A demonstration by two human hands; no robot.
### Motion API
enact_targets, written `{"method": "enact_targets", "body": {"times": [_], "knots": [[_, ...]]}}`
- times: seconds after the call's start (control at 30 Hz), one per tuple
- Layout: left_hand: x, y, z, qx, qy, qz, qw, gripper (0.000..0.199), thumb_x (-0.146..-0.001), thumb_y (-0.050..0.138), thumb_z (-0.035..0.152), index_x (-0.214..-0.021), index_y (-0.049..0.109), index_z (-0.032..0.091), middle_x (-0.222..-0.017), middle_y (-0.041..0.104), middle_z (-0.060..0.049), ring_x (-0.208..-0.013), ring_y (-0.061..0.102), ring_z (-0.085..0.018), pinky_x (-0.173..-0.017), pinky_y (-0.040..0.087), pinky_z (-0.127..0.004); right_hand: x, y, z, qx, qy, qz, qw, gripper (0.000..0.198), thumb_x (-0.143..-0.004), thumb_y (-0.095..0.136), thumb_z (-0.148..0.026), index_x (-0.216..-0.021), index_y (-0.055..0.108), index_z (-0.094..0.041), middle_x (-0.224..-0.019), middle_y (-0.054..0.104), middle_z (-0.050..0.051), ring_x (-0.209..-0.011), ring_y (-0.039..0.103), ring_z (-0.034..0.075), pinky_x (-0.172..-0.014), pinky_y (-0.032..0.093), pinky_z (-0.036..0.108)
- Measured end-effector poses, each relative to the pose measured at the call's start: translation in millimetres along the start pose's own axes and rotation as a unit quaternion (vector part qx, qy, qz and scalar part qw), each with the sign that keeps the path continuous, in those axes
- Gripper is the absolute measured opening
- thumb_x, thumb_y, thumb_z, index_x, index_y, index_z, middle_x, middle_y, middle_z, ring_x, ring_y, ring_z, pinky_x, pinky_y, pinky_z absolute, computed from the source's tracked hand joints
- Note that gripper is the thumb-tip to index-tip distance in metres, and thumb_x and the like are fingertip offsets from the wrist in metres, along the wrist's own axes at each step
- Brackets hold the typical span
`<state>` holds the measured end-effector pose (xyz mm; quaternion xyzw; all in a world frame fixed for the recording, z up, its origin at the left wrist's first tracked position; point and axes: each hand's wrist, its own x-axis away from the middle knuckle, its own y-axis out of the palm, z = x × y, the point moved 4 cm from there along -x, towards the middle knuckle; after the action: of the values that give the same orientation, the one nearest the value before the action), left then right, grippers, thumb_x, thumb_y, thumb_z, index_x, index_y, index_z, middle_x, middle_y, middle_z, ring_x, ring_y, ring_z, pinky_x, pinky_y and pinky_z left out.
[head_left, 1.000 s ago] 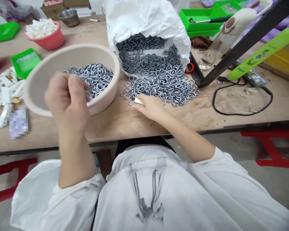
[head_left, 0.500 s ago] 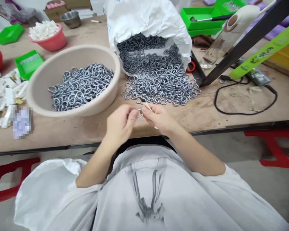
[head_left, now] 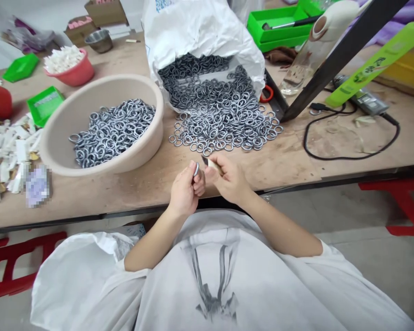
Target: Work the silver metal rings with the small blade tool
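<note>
Between thumb and fingers, my left hand (head_left: 185, 189) pinches a grey ring (head_left: 196, 169) that stands on edge. Close beside it, my right hand (head_left: 227, 178) is closed around a small knife (head_left: 214, 165) with a pale handle; its short dark tip points toward the ring. Just beyond both hands lies a loose pile of grey rings (head_left: 224, 124), spilling from the mouth of a white sack (head_left: 200, 32) lying on its side. To the left stands a large beige basin (head_left: 103, 170) with many similar rings inside.
A dark metal bar (head_left: 331, 69) slants up at the right, near a clear bottle (head_left: 296, 76) and a looped black cable (head_left: 331, 158). White pieces (head_left: 7, 151) and green trays (head_left: 45, 105) lie at the left. The table's front edge (head_left: 290, 187) is near my forearms.
My left hand has turned and drawn slightly toward me, so the ring now stands edge-on in its grip. The right hand still holds the knife. The view has shifted slightly.
</note>
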<state>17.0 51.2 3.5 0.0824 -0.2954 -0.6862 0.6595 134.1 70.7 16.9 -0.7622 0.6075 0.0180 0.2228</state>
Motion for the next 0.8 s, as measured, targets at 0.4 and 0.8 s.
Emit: {"method": "enact_targets", "body": {"times": [0.4, 0.8], "knots": [[1, 3, -6, 0.035, 0.007, 0.05, 0.998, 0.053, -0.081, 0.073, 0.052, -0.059, 0.036, 0.02, -0.047, 0.026, 0.009, -0.04, 0.021, -0.004, -0.038, 0.02, -0.018, 10, 1, -13, 0.192, -0.115, -0.015, 0.974, 0.042, -0.1, 0.043, -0.05, -0.07, 0.048, -0.02, -0.065, 0.05, -0.001, -0.06, 0.041, 0.012, -0.059, 0.026, 0.028], [10, -9, -2, 0.031, 0.015, -0.054, 0.998, 0.054, -0.082, 0.072, 0.055, -0.055, 0.044, 0.017, -0.046, 0.036, 0.006, -0.04, 0.032, -0.005, -0.041, 0.033, -0.019, -28, -13, 37, 0.214, 0.092, 0.061, 0.971, 0.04, -0.1, 0.044, -0.05, -0.076, 0.056, -0.021, -0.065, 0.056, -0.001, -0.062, 0.05, 0.015, -0.061, 0.03, 0.028]]}}
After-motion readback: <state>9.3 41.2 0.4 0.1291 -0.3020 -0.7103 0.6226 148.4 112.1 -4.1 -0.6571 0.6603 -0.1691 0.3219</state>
